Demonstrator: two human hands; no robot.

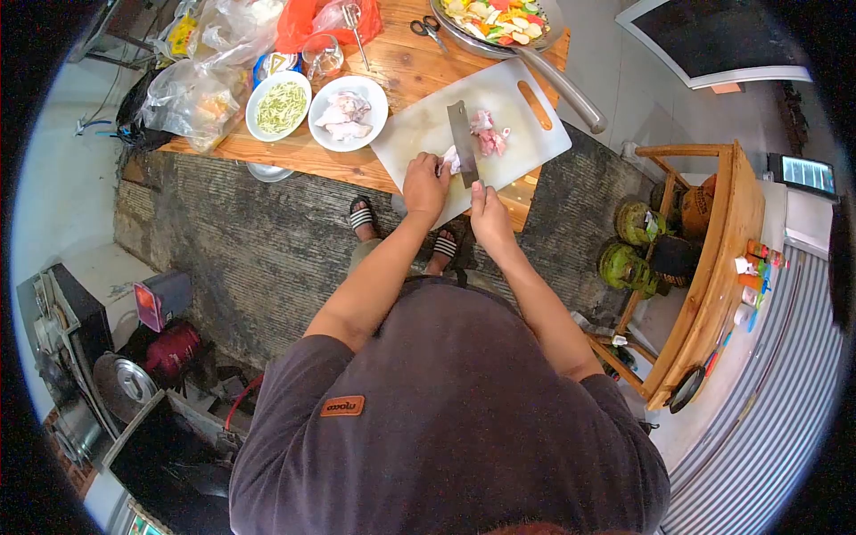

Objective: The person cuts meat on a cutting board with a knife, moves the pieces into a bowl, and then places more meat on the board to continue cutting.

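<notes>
My right hand [489,214] is closed round the handle of a cleaver [463,145], whose broad blade stands over a white cutting board [406,138]. Left of the blade, my left hand [426,185] presses a piece of raw chicken [451,160] onto the board with bent fingers. Several cut chicken pieces [489,135] lie on the board to the right of the blade. Beyond my left hand, a white bowl of raw chicken [382,110] rests on the wooden table. Next to it stands a white bowl of shredded green vegetable [306,116].
A pan [473,43] of mixed cut vegetables sits at the back right, its long handle [571,96] reaching past the board. Scissors [426,29], a whisk [356,31], a glass [323,57] and plastic bags [209,89] lie along the table. Green gas cylinders [624,265] stand beneath a wooden shelf.
</notes>
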